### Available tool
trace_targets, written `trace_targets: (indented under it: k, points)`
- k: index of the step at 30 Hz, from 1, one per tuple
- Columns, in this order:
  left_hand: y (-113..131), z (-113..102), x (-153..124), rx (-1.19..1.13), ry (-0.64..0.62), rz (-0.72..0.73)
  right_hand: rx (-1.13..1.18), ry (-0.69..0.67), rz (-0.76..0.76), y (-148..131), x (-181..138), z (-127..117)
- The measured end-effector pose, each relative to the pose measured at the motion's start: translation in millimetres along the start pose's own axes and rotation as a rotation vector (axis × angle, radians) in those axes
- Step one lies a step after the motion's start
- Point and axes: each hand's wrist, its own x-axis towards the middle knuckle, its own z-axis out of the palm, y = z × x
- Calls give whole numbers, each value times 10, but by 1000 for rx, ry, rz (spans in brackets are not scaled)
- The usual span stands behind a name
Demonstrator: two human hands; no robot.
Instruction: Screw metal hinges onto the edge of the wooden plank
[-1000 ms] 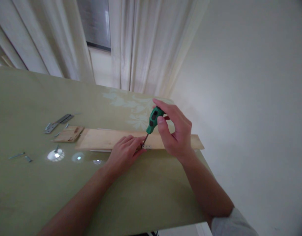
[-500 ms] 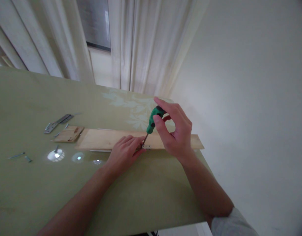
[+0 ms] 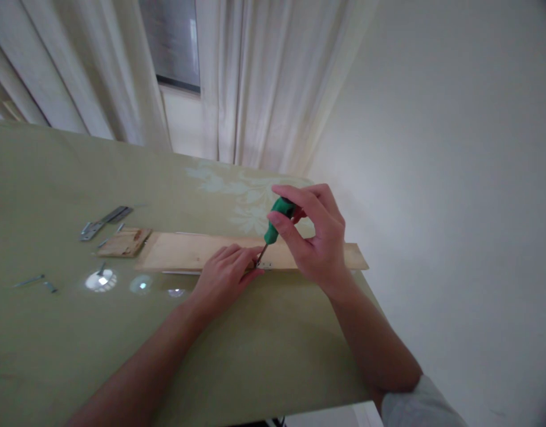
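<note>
A long pale wooden board (image 3: 166, 249) lies across the table. On its front edge sits a small metal hinge (image 3: 266, 265) with holes, partly covered by my left fingers. My left hand (image 3: 228, 271) is closed over the board's front edge, thumb and forefinger close around the screwdriver's tip. What lies under those fingertips is hidden. My right hand (image 3: 320, 237) grips a screwdriver (image 3: 275, 222) by its green and black handle, between thumb and fingers. The screwdriver leans to the right, its shaft running down to the hinge beside my left fingertips.
A smaller wood piece (image 3: 124, 243) adjoins the board's left end. Behind it lie metal hinges (image 3: 104, 222). Loose screws (image 3: 30, 280) are at the left, on the green table cover (image 3: 264, 356). A wall (image 3: 455, 207) rises at the right, curtains (image 3: 273, 77) behind.
My right fingers have turned the screwdriver's handle and shifted slightly down and left around it. My left hand and the board have stayed in place.
</note>
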Motion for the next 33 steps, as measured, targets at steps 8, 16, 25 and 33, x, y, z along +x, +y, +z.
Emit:
trace_targets:
  k: [8,16,25,33]
  points:
    - [-9,5,-18,9,2,2,51,-87,-19,-4,16,-13]
    - [-11,16,-10,5,7,1,79,-106,-44,-25,18,-35]
    - [-29,17,-25,3,-11,-19,-100,-214,-138,-32,41,-150]
    - [-80,17,-28,104,-58,22,-318,-266,-44,-160,4,-305]
